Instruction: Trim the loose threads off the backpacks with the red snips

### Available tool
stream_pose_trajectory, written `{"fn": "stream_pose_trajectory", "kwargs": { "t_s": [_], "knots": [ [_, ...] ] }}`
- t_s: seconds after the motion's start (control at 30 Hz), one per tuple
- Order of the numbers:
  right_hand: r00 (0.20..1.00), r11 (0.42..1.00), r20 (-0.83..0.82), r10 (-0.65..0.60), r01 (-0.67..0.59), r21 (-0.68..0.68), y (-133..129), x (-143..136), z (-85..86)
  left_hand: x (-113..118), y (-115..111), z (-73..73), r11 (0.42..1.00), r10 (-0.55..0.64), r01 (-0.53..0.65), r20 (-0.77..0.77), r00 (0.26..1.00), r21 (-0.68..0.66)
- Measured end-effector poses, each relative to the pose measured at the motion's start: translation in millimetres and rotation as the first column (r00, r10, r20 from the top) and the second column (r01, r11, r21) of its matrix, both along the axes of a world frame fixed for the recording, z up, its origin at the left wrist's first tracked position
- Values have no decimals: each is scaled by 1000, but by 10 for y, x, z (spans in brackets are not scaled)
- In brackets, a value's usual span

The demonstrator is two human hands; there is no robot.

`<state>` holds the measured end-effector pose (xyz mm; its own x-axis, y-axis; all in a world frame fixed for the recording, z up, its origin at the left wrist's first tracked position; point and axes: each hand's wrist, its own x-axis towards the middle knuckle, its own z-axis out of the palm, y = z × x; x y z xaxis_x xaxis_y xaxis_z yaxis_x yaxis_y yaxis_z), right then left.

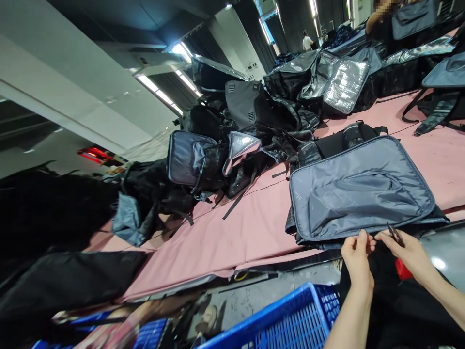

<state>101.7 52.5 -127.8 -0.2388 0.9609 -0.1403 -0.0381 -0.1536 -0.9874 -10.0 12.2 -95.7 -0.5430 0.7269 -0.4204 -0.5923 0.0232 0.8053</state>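
At the near edge of a backpack [363, 191] with its grey-blue lining face up, both my hands come close together. My left hand [358, 257] pinches with thumb and fingers at the piped rim; whatever lies in the pinch is too small to make out. Dark thread snips [395, 235] rest in my right hand [409, 252], their tips pointing up toward the lining. Its thumb and forefinger reach toward the left fingertips. Padded shoulder straps [352, 134] stick out behind the backpack's far side. Something red [402, 270] shows below my right wrist.
A pink-covered table [221, 242] runs beneath the backpack. More black bags [250, 104] and silver-lined ones [347, 85] are heaped along its far side. A blue plastic crate [290, 320] stands on the floor below. Another person's arm [379, 19] shows at the far right.
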Motion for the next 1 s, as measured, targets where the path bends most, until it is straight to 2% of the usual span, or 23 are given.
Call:
{"fn": "stream_pose_trajectory", "kwargs": {
  "t_s": [0.07,0.13,0.2,0.3,0.33,0.4,0.5,0.7,0.87,1.0],
  "knots": [
    [988,992,155,23,-42,117,21,189,10,7,14,13,1000,22,-22,14,1000,-4],
    [937,941,348,-18,-101,323,47,364,55,17,24,11,999,37,-37,51,998,-9],
    [874,811,472,-115,-192,553,84,470,132,35,36,8,999,52,-52,78,996,-5],
    [849,582,484,-209,-290,760,162,481,264,62,54,18,996,82,-86,86,993,35],
    [844,526,484,-230,-310,792,191,461,299,67,57,26,994,90,-95,88,992,52],
    [833,466,487,-263,-333,820,242,420,343,68,57,45,991,95,-102,92,991,82],
    [803,457,526,-280,-371,808,301,400,355,51,51,71,991,75,-83,80,994,103],
    [776,436,591,-220,-464,771,391,420,416,6,53,98,996,39,-45,65,997,83],
    [781,378,595,-188,-502,778,454,358,538,-33,59,125,989,-45,33,81,996,146],
    [782,346,596,-184,-516,783,489,339,536,-62,67,146,980,-100,87,65,993,177]
  ]
}}
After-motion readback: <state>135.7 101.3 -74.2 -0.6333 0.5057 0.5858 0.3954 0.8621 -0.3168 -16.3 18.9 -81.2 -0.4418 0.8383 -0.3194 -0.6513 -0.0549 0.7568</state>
